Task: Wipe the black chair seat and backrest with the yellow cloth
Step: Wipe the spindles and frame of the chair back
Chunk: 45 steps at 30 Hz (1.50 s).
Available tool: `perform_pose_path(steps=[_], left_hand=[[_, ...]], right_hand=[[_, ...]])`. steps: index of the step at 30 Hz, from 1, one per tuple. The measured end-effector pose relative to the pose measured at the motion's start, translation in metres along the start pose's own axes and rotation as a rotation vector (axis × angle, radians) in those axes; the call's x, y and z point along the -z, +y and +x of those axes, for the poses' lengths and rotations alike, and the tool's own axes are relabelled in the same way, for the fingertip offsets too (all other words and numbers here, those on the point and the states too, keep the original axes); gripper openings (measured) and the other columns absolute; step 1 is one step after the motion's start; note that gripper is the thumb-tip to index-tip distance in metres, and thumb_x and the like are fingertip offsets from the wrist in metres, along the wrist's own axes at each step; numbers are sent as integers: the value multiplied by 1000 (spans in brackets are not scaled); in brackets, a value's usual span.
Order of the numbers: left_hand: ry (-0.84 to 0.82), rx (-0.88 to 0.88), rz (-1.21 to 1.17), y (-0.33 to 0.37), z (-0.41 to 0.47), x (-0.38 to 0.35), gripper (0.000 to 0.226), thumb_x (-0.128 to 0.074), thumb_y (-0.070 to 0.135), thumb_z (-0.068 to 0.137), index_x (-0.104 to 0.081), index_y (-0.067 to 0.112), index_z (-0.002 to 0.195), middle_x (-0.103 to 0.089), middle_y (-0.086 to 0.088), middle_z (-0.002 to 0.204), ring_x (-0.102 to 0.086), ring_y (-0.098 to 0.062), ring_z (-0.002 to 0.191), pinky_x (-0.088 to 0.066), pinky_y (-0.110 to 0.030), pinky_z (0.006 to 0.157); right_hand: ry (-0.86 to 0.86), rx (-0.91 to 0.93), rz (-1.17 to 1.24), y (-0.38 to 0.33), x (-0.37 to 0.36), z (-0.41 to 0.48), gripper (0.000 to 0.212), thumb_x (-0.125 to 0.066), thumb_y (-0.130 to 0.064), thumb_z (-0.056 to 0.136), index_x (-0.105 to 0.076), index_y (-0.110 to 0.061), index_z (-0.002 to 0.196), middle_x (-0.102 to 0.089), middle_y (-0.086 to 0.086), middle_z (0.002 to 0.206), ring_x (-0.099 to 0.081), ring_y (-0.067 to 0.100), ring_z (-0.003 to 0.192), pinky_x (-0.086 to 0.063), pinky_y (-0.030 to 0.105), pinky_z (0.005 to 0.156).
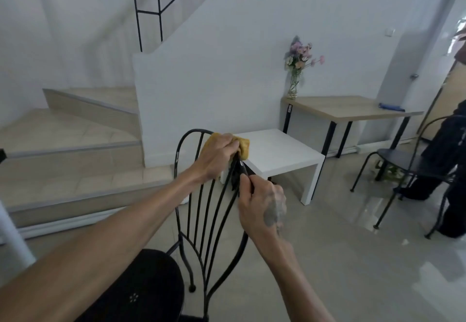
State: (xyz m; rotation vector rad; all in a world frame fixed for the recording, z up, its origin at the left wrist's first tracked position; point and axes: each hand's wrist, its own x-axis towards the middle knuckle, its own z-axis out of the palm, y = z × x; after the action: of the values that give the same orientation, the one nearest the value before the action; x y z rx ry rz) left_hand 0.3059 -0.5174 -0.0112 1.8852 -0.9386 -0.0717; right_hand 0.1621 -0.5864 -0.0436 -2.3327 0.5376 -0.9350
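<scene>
We see both of our arms bare, from the bottom edge of the view up to the fingers. Our left forearm [113, 233] is long and lean, smooth along its upper side, and the back of our left hand [216, 160] shows raised tendons and knuckles. Our right forearm [297, 271] is just as slim. On the back of our right hand [262, 205] sits a dark grey mark [271, 214], blurred at its edges, like a tattoo whose design we cannot make out. A few smaller, fainter grey specks trail from it toward the wrist.
</scene>
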Motion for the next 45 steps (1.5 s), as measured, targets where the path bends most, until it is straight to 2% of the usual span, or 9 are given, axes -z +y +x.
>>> perform_pose_path(steps=[6,10,14,23,31,34,38,41,45], left_hand=[[-113,36,-192,12,-38,-6,42,-34,29,107,-70,21,89,-63,3,92,-57,-10,85,-42,-40,99],[-154,-63,-29,11,-40,-9,32,-34,22,108,-62,11,119,-56,17,117,-50,20,105,-31,-1,93],[-92,-220,238,4,-30,-8,30,-39,25,105,-60,2,105,-60,-7,107,-55,-19,102,-43,-35,96],[31,-64,368,-19,28,27,42,-33,28,106,-54,2,80,-58,-21,86,-54,-36,77,-45,-50,72],[11,-39,-85,4,11,11,43,-35,31,107,-63,5,86,-70,-12,88,-65,-25,82,-52,-36,85],[-20,-70,-159,18,-2,-5,46,-39,39,105,-55,0,87,-58,-9,82,-55,-18,77,-48,-36,77],[-159,-128,-119,25,-21,-11,48,-40,36,105,-53,-5,85,-51,-18,75,-50,-18,72,-45,-32,75],[-248,-151,13,22,-27,-8,46,-42,28,106,-56,-9,83,-52,-30,80,-51,-21,74,-35,-6,86],[-203,-298,227,13,-23,-10,44,-46,27,103,-56,-3,72,-59,-17,74,-52,-27,81,-27,-2,83]], right_hand=[[90,37,55,1,-1,-4,50,-59,-30,96,-39,-24,51,-31,-15,41,-37,6,32,-38,8,52],[84,32,43,3,-4,-5,44,-60,-28,96,-44,-22,55,-31,-16,42,-31,0,35,-25,18,37],[108,32,32,4,-5,-4,48,-61,-27,95,-39,-25,52,-30,-15,41,-30,0,37,-12,15,44],[144,132,151,10,-12,-1,58,-65,-20,94,-30,-32,49,-29,-15,38,-53,-6,48,-37,5,50],[131,94,199,9,-12,-5,56,-64,-22,94,-32,-31,49,-29,-14,38,-53,-7,51,-37,10,47],[107,3,167,11,-10,-9,60,-69,-29,88,-30,-26,43,-26,-11,35,-35,12,31,-18,16,38],[89,7,154,16,-8,-19,61,-71,-33,84,-31,-25,39,-26,-11,33,-26,9,28,-15,13,41],[104,37,170,19,-8,-22,58,-71,-31,85,-34,-26,40,-28,-13,34,-26,9,26,-16,12,39],[148,56,180,19,-10,-21,57,-73,-24,83,-33,-26,42,-27,-14,35,-22,3,29,-18,17,42]])
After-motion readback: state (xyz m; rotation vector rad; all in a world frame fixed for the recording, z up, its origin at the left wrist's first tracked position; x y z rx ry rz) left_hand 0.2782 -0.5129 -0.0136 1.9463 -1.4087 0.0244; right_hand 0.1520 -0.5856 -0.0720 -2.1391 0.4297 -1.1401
